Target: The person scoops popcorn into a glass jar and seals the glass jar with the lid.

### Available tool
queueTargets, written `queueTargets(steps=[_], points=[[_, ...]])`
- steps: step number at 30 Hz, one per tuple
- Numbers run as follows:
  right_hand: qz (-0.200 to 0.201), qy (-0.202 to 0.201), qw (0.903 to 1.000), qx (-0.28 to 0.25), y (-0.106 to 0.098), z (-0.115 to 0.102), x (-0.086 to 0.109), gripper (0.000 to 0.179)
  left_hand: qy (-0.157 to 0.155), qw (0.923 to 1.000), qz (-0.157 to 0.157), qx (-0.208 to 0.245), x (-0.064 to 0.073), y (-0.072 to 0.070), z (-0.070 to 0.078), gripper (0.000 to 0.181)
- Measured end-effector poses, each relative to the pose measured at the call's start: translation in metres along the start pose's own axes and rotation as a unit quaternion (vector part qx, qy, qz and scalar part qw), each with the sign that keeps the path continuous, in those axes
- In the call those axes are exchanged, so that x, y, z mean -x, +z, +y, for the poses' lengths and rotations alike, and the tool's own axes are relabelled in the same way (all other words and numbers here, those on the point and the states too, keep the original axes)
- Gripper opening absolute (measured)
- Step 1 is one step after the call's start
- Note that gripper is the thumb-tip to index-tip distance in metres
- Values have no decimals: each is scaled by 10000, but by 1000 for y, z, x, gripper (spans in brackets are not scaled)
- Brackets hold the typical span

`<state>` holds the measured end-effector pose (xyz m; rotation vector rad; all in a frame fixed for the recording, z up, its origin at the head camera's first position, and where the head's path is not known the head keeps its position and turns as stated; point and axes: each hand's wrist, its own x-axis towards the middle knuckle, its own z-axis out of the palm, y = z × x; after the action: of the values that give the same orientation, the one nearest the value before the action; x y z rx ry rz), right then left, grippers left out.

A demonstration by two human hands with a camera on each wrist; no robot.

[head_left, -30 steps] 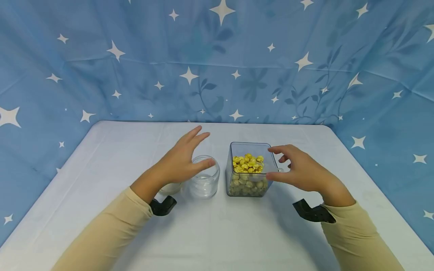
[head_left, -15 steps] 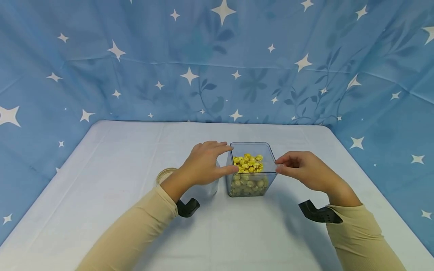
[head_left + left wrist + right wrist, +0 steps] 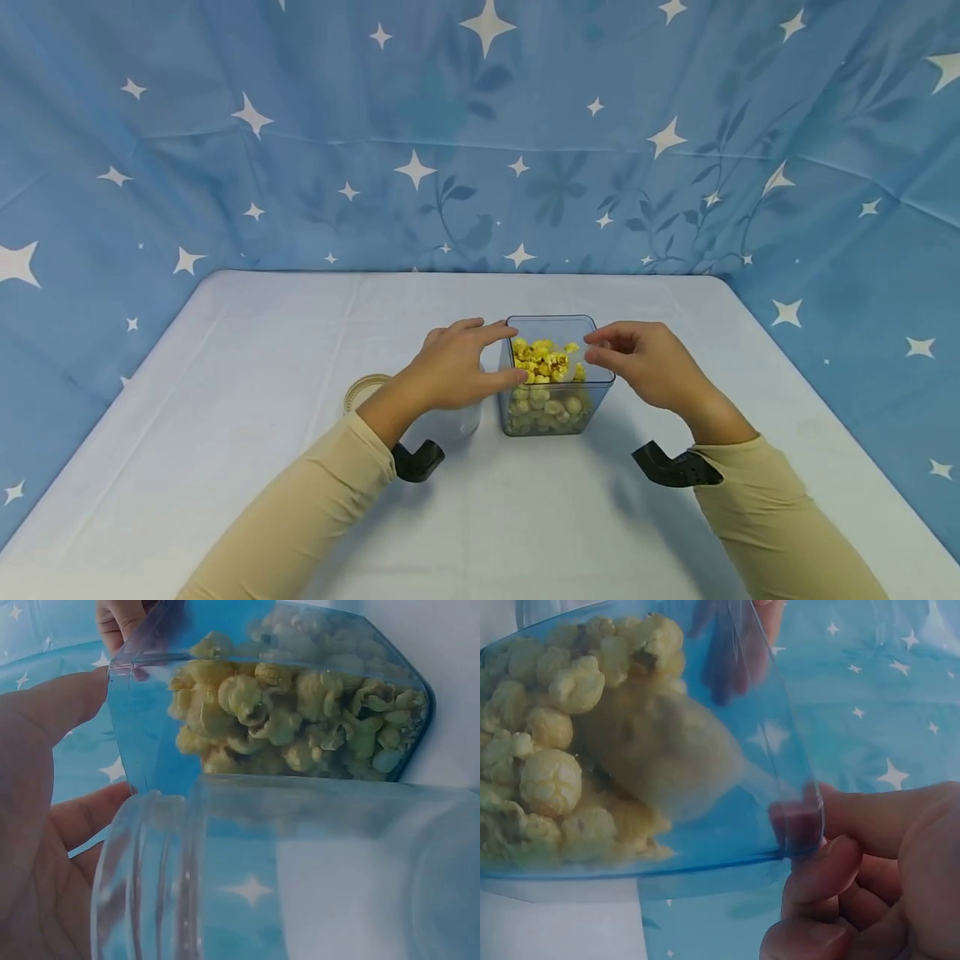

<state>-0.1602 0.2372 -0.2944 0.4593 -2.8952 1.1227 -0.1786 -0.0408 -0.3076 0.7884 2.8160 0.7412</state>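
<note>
A clear square-topped box of yellow popcorn stands at the middle of the table. My left hand touches its left rim, thumb at the near corner and fingers toward the far one, extended and spread. Above the box's right side, my right hand pinches a thin handle between thumb and curled fingers. That handle belongs to a translucent scoop, whose bowl sits among the popcorn and looks blurred through the wall. An uncovered clear jar stands left of the box, mostly behind my left hand in the head view.
A round gold-rimmed lid lies left of the jar, partly covered by my left wrist. White cloth covers the table. Behind it hangs a blue curtain with white stars.
My left hand has moved right from over the jar to the box's rim. The right hand has taken the scoop's handle and shifted left over the box; the popcorn has been stirred.
</note>
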Motion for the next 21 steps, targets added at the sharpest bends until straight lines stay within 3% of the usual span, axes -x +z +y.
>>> queueTargets(steps=[13, 21], points=[[358, 486, 9941, -902, -2, 15, -2, 37, -13, 9999, -89, 64, 0, -3, -1, 67], [471, 800, 9779, -1875, 0, 30, -3, 40, -118, 9998, -148, 15, -1, -3, 0, 68]])
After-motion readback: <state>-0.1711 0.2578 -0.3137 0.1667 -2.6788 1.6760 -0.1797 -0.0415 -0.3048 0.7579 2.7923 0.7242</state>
